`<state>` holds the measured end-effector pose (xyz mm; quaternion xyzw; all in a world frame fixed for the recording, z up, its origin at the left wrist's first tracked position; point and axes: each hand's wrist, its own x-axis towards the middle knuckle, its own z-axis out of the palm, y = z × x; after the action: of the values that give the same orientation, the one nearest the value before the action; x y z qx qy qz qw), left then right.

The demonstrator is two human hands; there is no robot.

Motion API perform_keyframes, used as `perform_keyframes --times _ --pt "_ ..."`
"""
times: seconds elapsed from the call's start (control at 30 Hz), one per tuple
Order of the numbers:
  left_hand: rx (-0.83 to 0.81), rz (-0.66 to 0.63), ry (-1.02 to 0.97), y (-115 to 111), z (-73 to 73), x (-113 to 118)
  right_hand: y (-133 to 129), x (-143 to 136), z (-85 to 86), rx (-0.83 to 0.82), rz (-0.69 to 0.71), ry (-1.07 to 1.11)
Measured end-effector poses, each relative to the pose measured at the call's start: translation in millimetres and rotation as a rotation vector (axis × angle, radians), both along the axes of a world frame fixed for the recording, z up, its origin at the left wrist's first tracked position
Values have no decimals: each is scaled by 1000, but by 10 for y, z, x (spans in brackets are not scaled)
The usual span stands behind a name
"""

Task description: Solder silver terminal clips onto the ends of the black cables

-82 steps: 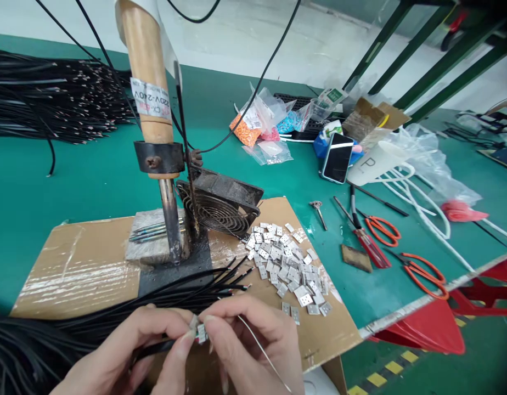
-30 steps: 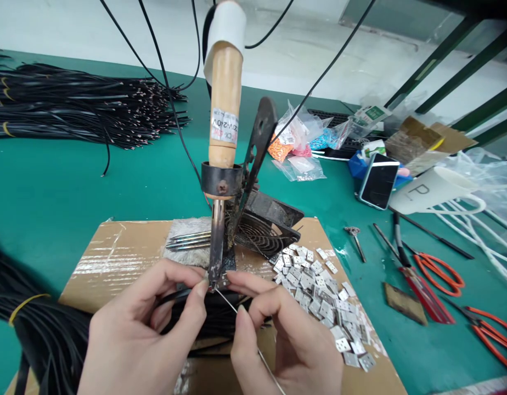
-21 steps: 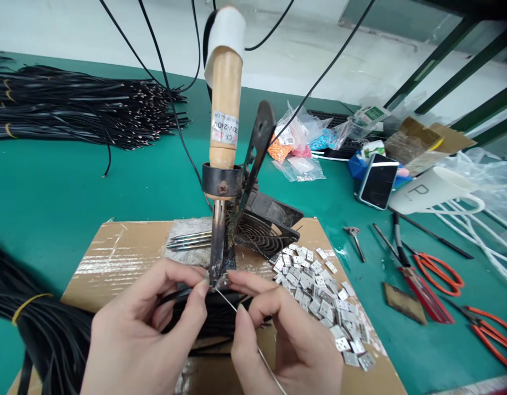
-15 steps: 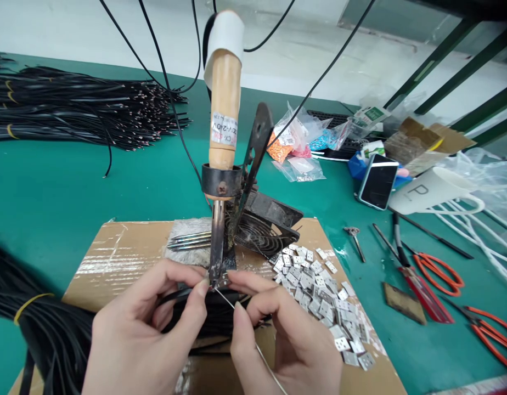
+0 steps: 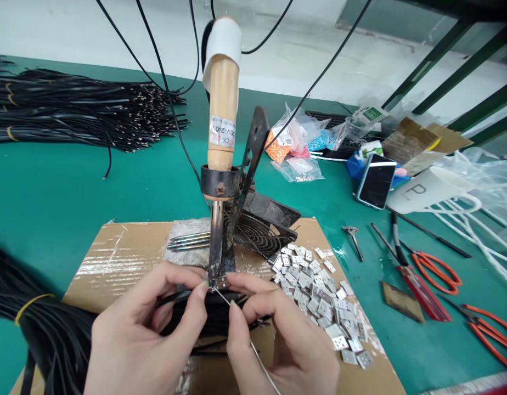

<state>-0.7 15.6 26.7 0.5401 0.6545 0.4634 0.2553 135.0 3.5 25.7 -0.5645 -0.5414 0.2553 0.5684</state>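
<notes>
A soldering iron (image 5: 223, 109) with a wooden handle hangs tip down in a black metal stand (image 5: 253, 148). Just left of its tip, my left hand (image 5: 155, 323) is closed, thumb and forefinger pinching a black cable. My right hand (image 5: 278, 329) pinches a thin solder wire (image 5: 259, 356), whose upper end reaches the iron's tip. A small metal plate (image 5: 222, 282) shows beside the tip, near my right fingertips. Behind and below the fingers lie more black cables (image 5: 220, 315). Many small silvery plates (image 5: 315, 285) are heaped on the cardboard (image 5: 117, 247), right of my right hand.
Bundled black cables lie at the back left (image 5: 89, 109) and front left (image 5: 39, 312). A small fan (image 5: 262, 219) stands behind the iron. On the right are a phone (image 5: 377, 181), a white mug (image 5: 432, 189), orange-handled tools (image 5: 437, 271) and a red-handled tool (image 5: 426, 296).
My right thumb and the solder wire have shifted slightly left, closer to the iron's tip. The small plate beside the tip shows more clearly. The whole view has moved a little.
</notes>
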Motion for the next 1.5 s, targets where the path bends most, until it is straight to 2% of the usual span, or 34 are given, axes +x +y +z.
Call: perform_keyframes --times 0.3,0.53,0.73,0.97,1.17,1.4,1.5 --pt "26 3 45 -27 12 -24 -5 -20 8 17 -32 -63" --pt "32 -4 117 -41 -48 -36 -14 -50 -1 61 -51 -33" --pt "26 -26 123 -43 -16 -48 -7 -53 -4 65 -61 -51" --pt "15 -44 137 -89 -106 -78 -2 -49 -35 109 -49 -76" --pt "36 -55 204 -95 -98 -89 9 -54 -49 149 -60 -95" --pt "6 -83 79 -47 -44 -55 -4 47 -48 58 -21 -54" --pt "-15 -76 49 -35 -36 -59 -1 163 -34 -2 -72 12"
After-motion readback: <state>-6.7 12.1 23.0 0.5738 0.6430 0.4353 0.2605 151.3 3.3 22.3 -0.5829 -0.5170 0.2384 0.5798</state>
